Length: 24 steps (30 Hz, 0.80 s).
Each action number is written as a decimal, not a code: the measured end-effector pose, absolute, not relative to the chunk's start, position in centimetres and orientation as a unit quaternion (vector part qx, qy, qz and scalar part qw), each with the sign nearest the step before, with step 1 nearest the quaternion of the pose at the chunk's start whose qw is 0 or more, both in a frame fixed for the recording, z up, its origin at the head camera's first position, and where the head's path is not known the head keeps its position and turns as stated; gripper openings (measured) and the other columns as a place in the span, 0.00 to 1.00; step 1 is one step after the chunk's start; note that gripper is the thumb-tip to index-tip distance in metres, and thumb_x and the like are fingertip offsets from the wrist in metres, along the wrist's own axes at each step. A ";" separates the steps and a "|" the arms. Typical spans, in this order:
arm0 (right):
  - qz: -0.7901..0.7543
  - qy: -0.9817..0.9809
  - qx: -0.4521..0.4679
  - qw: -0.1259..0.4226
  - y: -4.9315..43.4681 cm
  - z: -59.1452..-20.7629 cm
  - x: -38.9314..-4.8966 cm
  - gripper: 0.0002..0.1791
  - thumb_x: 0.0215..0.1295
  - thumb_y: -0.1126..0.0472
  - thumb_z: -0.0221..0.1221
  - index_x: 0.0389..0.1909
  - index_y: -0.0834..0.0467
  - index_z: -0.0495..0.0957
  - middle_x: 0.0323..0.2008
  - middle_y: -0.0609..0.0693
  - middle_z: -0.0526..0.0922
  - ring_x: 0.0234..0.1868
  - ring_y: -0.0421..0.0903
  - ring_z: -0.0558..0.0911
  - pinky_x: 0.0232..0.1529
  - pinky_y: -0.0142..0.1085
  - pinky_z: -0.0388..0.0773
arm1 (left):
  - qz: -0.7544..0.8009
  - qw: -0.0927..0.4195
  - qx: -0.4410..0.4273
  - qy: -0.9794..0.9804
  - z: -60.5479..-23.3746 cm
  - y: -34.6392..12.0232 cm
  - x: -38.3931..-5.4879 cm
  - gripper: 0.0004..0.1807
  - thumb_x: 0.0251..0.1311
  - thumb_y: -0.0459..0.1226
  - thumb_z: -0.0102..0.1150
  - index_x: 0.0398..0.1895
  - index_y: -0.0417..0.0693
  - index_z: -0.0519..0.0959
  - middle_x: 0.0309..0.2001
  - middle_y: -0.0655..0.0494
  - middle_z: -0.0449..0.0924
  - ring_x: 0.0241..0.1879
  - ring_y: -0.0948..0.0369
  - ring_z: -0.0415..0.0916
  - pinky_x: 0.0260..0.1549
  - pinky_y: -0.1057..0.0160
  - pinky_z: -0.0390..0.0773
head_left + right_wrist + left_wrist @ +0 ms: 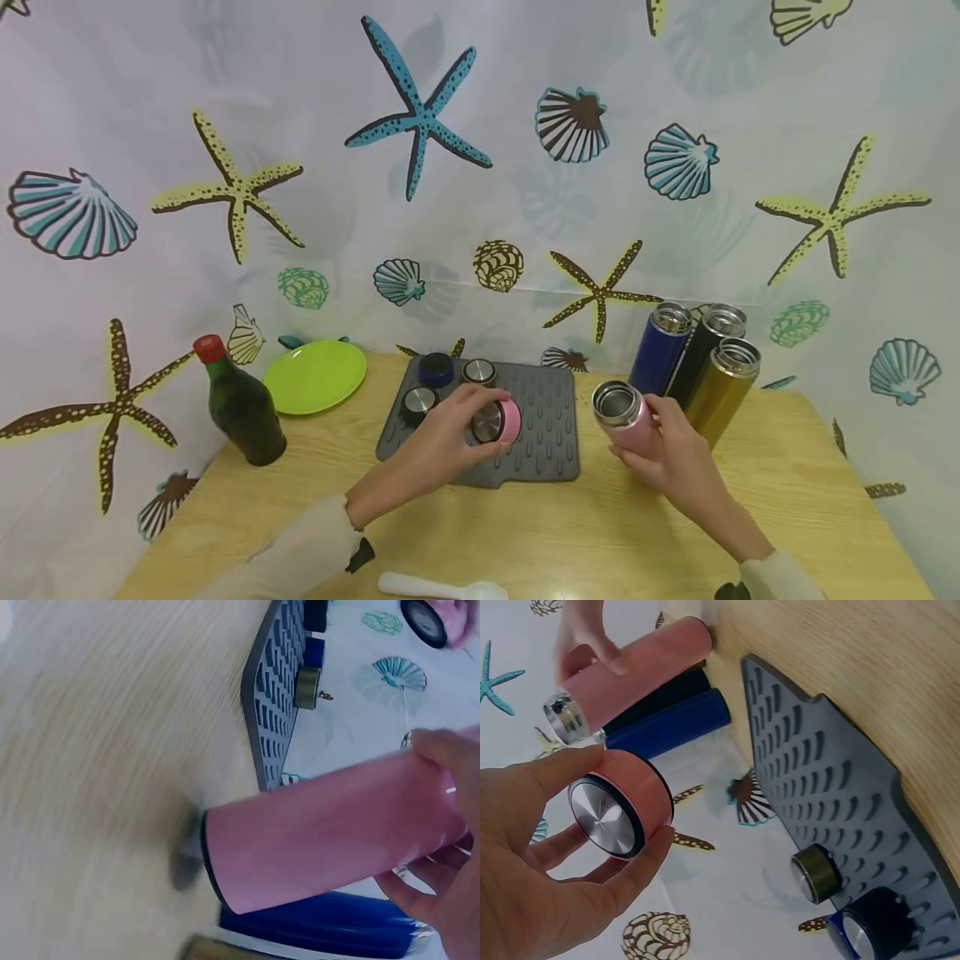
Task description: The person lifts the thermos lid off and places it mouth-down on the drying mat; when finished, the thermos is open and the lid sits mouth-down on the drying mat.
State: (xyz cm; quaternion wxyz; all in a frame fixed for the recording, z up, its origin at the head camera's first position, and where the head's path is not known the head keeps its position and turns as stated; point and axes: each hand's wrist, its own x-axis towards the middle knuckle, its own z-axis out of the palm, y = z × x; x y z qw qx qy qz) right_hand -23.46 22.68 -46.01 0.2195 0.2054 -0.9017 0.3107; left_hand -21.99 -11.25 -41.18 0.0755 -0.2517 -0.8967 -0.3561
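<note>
My left hand (438, 433) grips a pink bottle lid (511, 422) with a brushed-metal top, held over the grey ribbed mat (551, 450). In the left wrist view the thumb and fingers curl round the sides of the lid (646, 791). My right hand (684, 462) holds a pink thermos bottle (628, 421), its metal-rimmed mouth uncovered. The right wrist view shows the bottle's dark-edged base (255, 855) near the wooden table; whether it touches is unclear. Lid and bottle are apart.
Uncapped blue (660, 350), dark (701, 354) and gold (723, 392) bottles stand at the right. Blue (436, 369), black-sided (418, 405) and olive-sided (480, 372) lids sit on the mat. Leftward are a green plate (315, 379) and red-capped bottle (242, 408); a white spoon (442, 588) lies in front.
</note>
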 end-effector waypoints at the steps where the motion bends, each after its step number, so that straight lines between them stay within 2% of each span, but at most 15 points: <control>1: 0.334 -0.898 0.192 0.213 22.8 -46.1 -23.7 0.42 0.54 0.59 0.80 0.65 0.65 0.68 0.58 0.63 0.78 0.54 0.62 0.84 0.51 0.60 0.85 | -0.351 0.077 -0.252 -0.898 -41.5 -11.3 -22.2 0.33 0.59 0.37 0.77 0.68 0.47 0.76 0.62 0.46 0.76 0.55 0.51 0.82 0.51 0.53 0.86; 4: 0.406 -0.882 0.143 0.193 23.1 -46.4 -24.3 0.42 0.59 0.59 0.78 0.69 0.65 0.66 0.61 0.63 0.77 0.58 0.62 0.82 0.55 0.57 0.83 | -0.340 0.078 -0.244 -0.905 -42.3 -11.5 -23.0 0.34 0.58 0.36 0.78 0.68 0.46 0.76 0.63 0.44 0.76 0.56 0.50 0.82 0.52 0.51 0.86; 7: 0.457 -0.864 0.104 0.184 23.5 -46.8 -25.0 0.42 0.63 0.57 0.75 0.72 0.65 0.65 0.63 0.62 0.77 0.59 0.59 0.81 0.57 0.40 0.83 | -0.332 0.073 -0.231 -0.912 -43.1 -11.9 -23.8 0.34 0.58 0.35 0.78 0.68 0.46 0.76 0.64 0.42 0.75 0.57 0.49 0.81 0.53 0.49 0.86; 10: 0.485 -0.851 0.072 0.188 23.8 -47.3 -25.8 0.43 0.64 0.55 0.75 0.73 0.65 0.64 0.62 0.61 0.78 0.57 0.55 0.80 0.52 0.26 0.78 | -0.331 0.063 -0.221 -0.915 -43.8 -12.3 -24.3 0.34 0.57 0.35 0.78 0.67 0.45 0.76 0.62 0.41 0.76 0.57 0.48 0.80 0.53 0.49 0.85; 12: 0.497 -0.844 0.056 0.194 23.9 -47.6 -26.5 0.43 0.63 0.55 0.75 0.72 0.65 0.64 0.62 0.61 0.78 0.57 0.55 0.80 0.51 0.21 0.74 | -0.331 0.055 -0.217 -0.917 -44.2 -12.5 -24.5 0.34 0.57 0.35 0.78 0.67 0.45 0.76 0.61 0.42 0.76 0.57 0.48 0.80 0.54 0.49 0.85; 15: 0.501 -0.841 0.045 0.200 24.1 -47.7 -27.4 0.44 0.63 0.55 0.75 0.73 0.65 0.63 0.64 0.63 0.76 0.61 0.57 0.79 0.62 0.33 0.79 | -0.323 0.049 -0.220 -0.919 -44.8 -12.6 -24.9 0.34 0.57 0.35 0.78 0.67 0.44 0.75 0.60 0.42 0.77 0.56 0.49 0.81 0.53 0.49 0.85; 19: 0.489 -0.848 0.050 0.200 24.1 -47.5 -28.3 0.46 0.65 0.55 0.74 0.75 0.68 0.59 0.67 0.67 0.72 0.68 0.64 0.75 0.69 0.59 0.72 | -0.299 0.047 -0.218 -0.928 -45.3 -12.7 -25.7 0.34 0.57 0.36 0.79 0.67 0.45 0.75 0.59 0.43 0.77 0.57 0.49 0.80 0.54 0.49 0.85; 24: 0.475 -0.854 0.047 0.207 23.8 -47.5 -28.7 0.47 0.66 0.56 0.73 0.76 0.70 0.58 0.67 0.69 0.70 0.70 0.65 0.72 0.71 0.60 0.70 | -0.256 0.043 -0.221 -0.940 -46.1 -12.6 -27.2 0.33 0.57 0.35 0.79 0.66 0.42 0.77 0.59 0.41 0.77 0.57 0.48 0.79 0.56 0.48 0.83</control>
